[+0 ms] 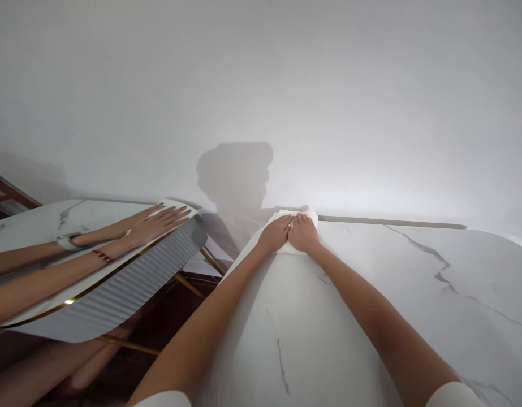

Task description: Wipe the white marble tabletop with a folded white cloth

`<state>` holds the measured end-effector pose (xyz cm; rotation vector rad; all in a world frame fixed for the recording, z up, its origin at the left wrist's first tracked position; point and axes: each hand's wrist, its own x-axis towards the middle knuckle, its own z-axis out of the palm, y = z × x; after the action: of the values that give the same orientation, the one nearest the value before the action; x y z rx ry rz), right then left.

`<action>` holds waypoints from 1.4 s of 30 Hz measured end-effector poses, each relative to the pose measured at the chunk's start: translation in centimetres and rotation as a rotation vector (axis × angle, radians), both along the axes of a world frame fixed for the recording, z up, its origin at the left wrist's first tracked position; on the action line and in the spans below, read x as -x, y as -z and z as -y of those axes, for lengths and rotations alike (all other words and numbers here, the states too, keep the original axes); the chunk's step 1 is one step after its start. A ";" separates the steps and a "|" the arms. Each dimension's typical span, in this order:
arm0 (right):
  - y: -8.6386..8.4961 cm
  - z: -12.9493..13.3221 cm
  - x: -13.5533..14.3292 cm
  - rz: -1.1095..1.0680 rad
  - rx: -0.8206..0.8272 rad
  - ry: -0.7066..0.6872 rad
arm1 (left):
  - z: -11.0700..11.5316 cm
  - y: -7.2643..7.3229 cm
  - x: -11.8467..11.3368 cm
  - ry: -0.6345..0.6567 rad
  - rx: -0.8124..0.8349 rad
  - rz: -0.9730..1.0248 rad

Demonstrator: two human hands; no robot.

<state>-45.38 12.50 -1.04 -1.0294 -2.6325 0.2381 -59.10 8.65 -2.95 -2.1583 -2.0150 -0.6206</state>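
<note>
Two hands of mine in the head view, both far out in front. Left grip [276,233] and right grip [304,232] lie side by side on a folded-looking white cloth [292,249], thumbs almost meeting. Both are opened out, fingers laid over the cloth and pressing from above, not curled round it. The cloth sits directly beneath them, near the far edge of the marbled tabletop [328,339], its pale margins showing ahead of my fingertips and between my wrists.

Why so, my reading: two palms together spread the pressure and keep the cloth from bunching; long, nearly straight arms allow weight from the shoulders. White sleeves [164,399] end well back from the grip.

Beyond the grip: a plain wall [371,107], with a shadow [239,175] on it ahead and to the left. Well to the left of the grip, another person's hands [169,219] lie flat, one partly over the other, on a second white cloth [172,203] at the end of a second tabletop [116,205]; its fluted side [129,297] faces me. That placing looks much like mine, again suited to even pressure.

Containers: none that I can make out, so no contents to record.
</note>
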 end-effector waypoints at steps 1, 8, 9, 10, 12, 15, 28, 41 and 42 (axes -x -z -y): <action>0.1 0.2 -0.1 -0.006 -0.011 0.001 | 0.1 0.0 0.0 0.009 0.000 -0.014; 0.3 3.5 -1.3 -0.052 -0.044 0.065 | 2.3 0.1 -0.7 0.073 -0.006 -0.036; 0.3 4.2 -1.6 -0.064 -0.052 0.066 | 3.0 0.1 -0.9 0.071 -0.004 -0.040; 0.4 4.9 -1.9 -0.074 -0.060 0.063 | 3.8 0.2 -1.1 0.065 0.000 -0.048; 0.6 6.4 -2.5 -0.086 -0.065 0.047 | 5.5 0.4 -1.6 0.052 0.003 -0.069; 0.7 8.8 -3.6 -0.083 -0.067 -0.001 | 8.6 0.7 -2.4 0.050 -0.021 -0.103; -0.7 19.9 -10.3 -0.027 0.047 -0.176 | 21.2 0.8 -8.4 -0.025 -0.024 -0.139; 0.0 19.7 -17.0 0.034 0.026 -0.170 | 21.3 0.2 -16.5 -0.055 0.038 -0.043; 0.1 19.0 -17.0 0.046 0.025 -0.164 | 20.7 0.1 -16.7 -0.056 0.037 -0.029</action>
<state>-28.36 -6.52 -1.12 -0.8365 -2.7649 0.2873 -42.40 -12.02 -3.05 -2.1103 -2.0809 -0.5458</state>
